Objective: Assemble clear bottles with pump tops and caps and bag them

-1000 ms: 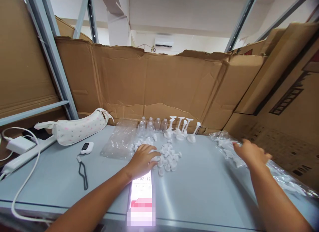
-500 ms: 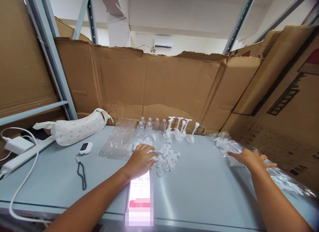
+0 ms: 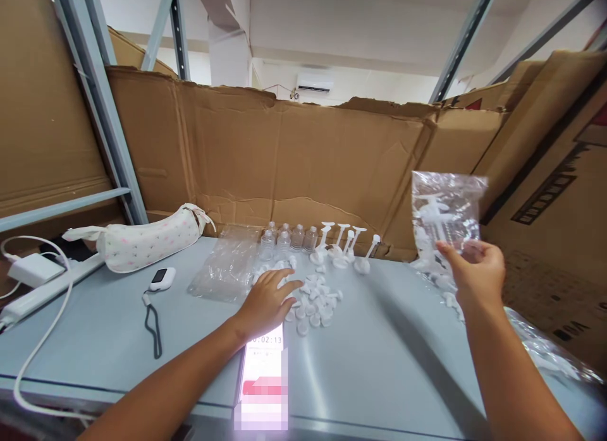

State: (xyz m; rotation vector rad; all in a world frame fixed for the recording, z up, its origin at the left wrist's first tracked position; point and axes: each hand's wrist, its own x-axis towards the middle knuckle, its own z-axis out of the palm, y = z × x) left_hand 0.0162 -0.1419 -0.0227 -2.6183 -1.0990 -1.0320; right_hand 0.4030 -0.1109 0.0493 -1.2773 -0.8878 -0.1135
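My right hand (image 3: pixel 475 273) is raised above the table's right side and pinches a small clear plastic packet (image 3: pixel 443 213) with a white pump part inside. My left hand (image 3: pixel 267 301) lies on the grey table (image 3: pixel 379 359), fingers spread, touching the left edge of a heap of small white caps (image 3: pixel 317 300). Behind the heap stand several small clear bottles (image 3: pixel 290 237) and several white pump stems (image 3: pixel 342 245) set upright. More clear packets (image 3: pixel 545 346) lie in a pile on the right of the table, below my right hand.
An empty clear bag (image 3: pixel 227 267) lies left of the caps. A lit phone (image 3: pixel 263 378) sits by the front edge. A flowered pouch (image 3: pixel 147 242), a small white device with a black strap (image 3: pixel 161 280) and a charger with cable (image 3: pixel 28 270) lie left. Cardboard walls (image 3: pixel 303 163) surround the table.
My right hand has risen from the pile of packets on the table and now holds one clear packet in the air. My left hand has stayed on the caps.
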